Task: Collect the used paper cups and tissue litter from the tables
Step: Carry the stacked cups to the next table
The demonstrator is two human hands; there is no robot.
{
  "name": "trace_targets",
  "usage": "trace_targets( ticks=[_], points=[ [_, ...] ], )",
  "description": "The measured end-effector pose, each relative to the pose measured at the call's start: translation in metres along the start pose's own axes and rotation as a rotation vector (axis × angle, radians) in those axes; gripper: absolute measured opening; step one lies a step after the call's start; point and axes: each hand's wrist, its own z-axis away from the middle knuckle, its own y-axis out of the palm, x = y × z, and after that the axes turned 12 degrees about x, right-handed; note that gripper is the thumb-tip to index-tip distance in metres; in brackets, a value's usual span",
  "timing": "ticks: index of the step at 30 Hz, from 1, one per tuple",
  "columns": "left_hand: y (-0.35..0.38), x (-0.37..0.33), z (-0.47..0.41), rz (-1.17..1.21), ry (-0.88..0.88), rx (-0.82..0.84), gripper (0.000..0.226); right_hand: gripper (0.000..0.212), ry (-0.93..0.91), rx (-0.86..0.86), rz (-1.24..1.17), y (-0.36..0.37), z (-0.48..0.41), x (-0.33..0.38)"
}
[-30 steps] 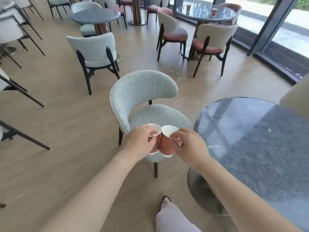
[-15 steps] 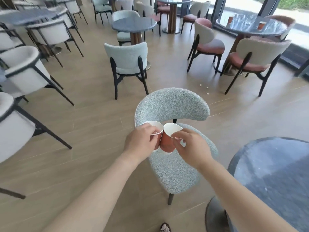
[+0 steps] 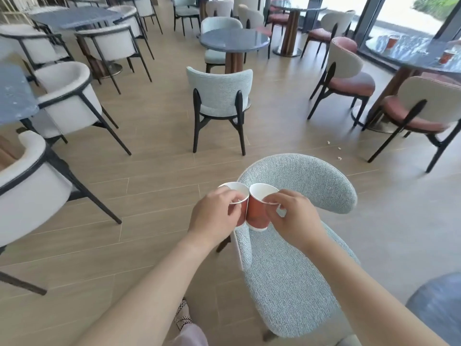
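Left grip: my left grip [image 3: 214, 216] is clenched round the left cup [image 3: 237, 192], with the fingers curled over its near wall and up to the rim.
Right grip: my right grip [image 3: 291, 218] pinches the rim of the right cup [image 3: 258, 213] between thumb and forefinger, and the other fingers are curled just beside it.
Where the cups are: both are held in the air between my grips, mouths up and tilted slightly apart, with their walls touching side to side.
Cup looks: they are small paper cups, brick-red outside and white inside, with a white band at the right cup's base. I see no liquid in either mouth.
Writing: the red walls look plain from here. Fingers cover much of each wall, so I cannot tell whether there is print.
Below the grips: a pale blue-grey fabric chair [image 3: 299, 181], its curved back just beyond the cups.
More cups: far ahead and to the right of my right grip, a third cup [image 3: 392, 41] and a fourth cup [image 3: 446, 56] stand well apart on a dark round tabletop [image 3: 411, 53].
Floor: small pale scraps [image 3: 339, 158] lie ahead and to the right of the right grip. They are too small to identify.
Cut off: the near tabletop [image 3: 436, 310], to the right of and behind my right grip, shows only one edge at the frame corner. The left cup's base is hidden behind my left grip.
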Motion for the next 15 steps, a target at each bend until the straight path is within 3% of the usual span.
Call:
trace_targets(
  ticks=[15],
  points=[
    [-0.177, 0.196, -0.134, -0.072, -0.064, -0.043, 0.022, 0.017, -0.095, -0.068, -0.087, 0.101, -0.258, 0.121]
  ],
)
